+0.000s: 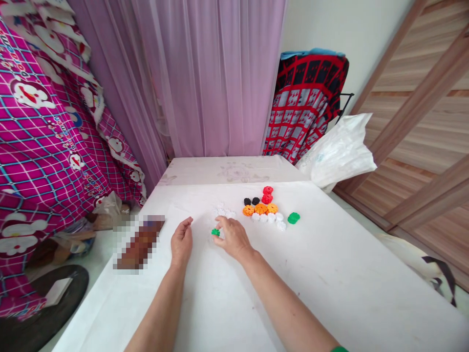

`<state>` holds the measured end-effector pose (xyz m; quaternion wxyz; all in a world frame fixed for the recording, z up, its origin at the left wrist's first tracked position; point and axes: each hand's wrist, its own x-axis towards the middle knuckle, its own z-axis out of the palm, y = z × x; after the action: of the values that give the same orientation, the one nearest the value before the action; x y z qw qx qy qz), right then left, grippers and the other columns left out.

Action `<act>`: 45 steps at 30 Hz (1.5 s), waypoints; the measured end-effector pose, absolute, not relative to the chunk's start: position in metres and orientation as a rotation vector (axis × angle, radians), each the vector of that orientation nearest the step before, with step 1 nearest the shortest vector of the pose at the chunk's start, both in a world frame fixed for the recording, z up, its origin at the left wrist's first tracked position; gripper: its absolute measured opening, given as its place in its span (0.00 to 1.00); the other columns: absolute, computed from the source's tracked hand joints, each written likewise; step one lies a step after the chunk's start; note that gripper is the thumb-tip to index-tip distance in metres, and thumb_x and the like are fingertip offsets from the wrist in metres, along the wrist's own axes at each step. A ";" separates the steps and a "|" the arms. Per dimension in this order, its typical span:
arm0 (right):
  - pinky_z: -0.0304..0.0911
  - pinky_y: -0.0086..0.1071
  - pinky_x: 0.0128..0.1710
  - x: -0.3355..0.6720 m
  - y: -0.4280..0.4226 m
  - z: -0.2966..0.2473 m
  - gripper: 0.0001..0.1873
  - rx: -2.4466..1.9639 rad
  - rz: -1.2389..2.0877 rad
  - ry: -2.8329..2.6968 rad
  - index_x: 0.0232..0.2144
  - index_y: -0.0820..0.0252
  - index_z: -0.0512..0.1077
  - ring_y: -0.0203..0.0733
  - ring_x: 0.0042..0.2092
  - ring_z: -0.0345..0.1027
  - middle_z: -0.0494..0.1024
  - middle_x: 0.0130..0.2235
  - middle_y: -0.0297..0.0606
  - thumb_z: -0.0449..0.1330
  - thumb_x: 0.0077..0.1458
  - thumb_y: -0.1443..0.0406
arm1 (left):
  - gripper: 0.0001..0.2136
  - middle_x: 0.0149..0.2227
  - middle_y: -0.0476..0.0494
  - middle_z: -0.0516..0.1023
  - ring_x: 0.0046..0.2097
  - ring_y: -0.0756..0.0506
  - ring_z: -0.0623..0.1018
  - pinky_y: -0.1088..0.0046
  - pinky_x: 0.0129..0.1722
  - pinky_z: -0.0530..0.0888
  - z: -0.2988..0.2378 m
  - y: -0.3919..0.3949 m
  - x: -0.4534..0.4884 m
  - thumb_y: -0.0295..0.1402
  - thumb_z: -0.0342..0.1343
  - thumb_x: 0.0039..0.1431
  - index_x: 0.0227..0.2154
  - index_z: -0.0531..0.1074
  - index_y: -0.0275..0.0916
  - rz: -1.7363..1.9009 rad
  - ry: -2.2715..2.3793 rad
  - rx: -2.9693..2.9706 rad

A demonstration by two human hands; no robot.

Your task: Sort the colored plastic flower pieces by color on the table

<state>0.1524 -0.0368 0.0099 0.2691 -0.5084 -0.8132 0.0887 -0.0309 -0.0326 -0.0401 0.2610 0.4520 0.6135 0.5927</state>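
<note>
- Right hand [232, 238] pinches a green disc [216, 232] near the table [330, 274] middle
- Left hand [181, 242] just beside, loosely curled, holding nothing
- Beyond: white discs [223, 211], orange discs [260, 209], red discs [267, 194], another green disc [293, 218]
- White bag [339, 149] at far right corner

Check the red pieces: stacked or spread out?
Stacked: two red pieces sit one atop the other, behind the orange row on the table.
</note>
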 end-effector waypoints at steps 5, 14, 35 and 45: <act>0.62 0.34 0.40 0.268 -0.016 0.023 0.23 -1.618 0.091 -1.807 0.48 0.55 0.64 0.42 0.39 0.71 0.80 0.38 0.34 0.61 0.48 0.63 | 0.14 0.48 0.42 0.79 0.52 0.43 0.75 0.61 0.58 0.66 -0.038 -0.034 -0.029 0.38 0.50 0.57 0.42 0.74 0.40 1.555 1.686 1.272; 0.60 0.35 0.36 0.393 -0.009 0.032 0.24 -2.006 -0.133 -1.707 0.49 0.55 0.63 0.44 0.38 0.71 0.81 0.38 0.32 0.59 0.49 0.60 | 0.16 0.50 0.42 0.78 0.51 0.42 0.76 0.60 0.56 0.68 -0.037 -0.033 -0.029 0.39 0.49 0.56 0.44 0.74 0.41 1.438 1.772 1.339; 0.57 0.31 0.34 0.387 -0.030 0.015 0.12 -1.992 -0.166 -1.699 0.40 0.54 0.71 0.40 0.38 0.69 0.79 0.38 0.35 0.50 0.57 0.64 | 0.16 0.49 0.42 0.78 0.50 0.42 0.76 0.58 0.58 0.67 -0.036 -0.034 -0.030 0.38 0.50 0.55 0.44 0.74 0.41 1.437 1.779 1.354; 0.56 0.30 0.32 0.379 -0.037 0.000 0.12 -2.119 -0.145 -1.780 0.32 0.53 0.74 0.39 0.38 0.69 0.78 0.38 0.34 0.51 0.53 0.70 | 0.15 0.48 0.42 0.79 0.48 0.43 0.77 0.59 0.57 0.68 -0.038 -0.033 -0.031 0.38 0.52 0.54 0.44 0.74 0.42 1.431 1.781 1.373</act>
<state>0.3786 -0.0371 -0.0004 0.1840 -0.7516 -0.6314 -0.0514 -0.0314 -0.0329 -0.0385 0.2356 0.5006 0.6493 0.5218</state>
